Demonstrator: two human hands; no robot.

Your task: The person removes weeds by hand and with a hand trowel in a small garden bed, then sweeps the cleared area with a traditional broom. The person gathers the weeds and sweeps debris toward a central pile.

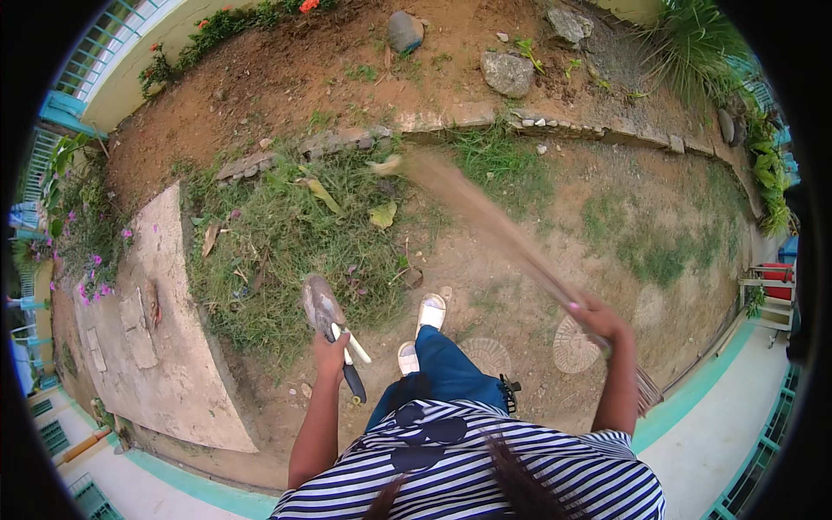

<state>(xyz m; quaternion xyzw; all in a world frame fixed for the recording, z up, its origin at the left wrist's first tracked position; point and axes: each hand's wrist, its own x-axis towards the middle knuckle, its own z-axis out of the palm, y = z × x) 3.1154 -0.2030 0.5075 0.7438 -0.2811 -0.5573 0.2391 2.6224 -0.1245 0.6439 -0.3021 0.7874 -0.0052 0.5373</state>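
Observation:
My right hand (598,318) is closed around a bundled stick broom (500,224). The broom slants up and left across the bare soil, and its far part is blurred by motion. Its other end sticks out behind my right forearm. In my left hand (329,354) are a garden trowel (318,302) with a soil-stained blade and dark handle, and a white-handled hand tool (357,348), which looks like pruning shears. Beyond the trowel lies a large heap of cut grass and weeds (279,240) with some yellowed leaves. The broom's blurred tip is near the heap's upper right edge.
A raised concrete slab (156,338) borders the heap on the left. A low stone edging (585,130) curves across the far side, with rocks (507,73) on the soil beyond. Round stepping stones (575,344) lie near my feet. A red container (777,281) stands at right.

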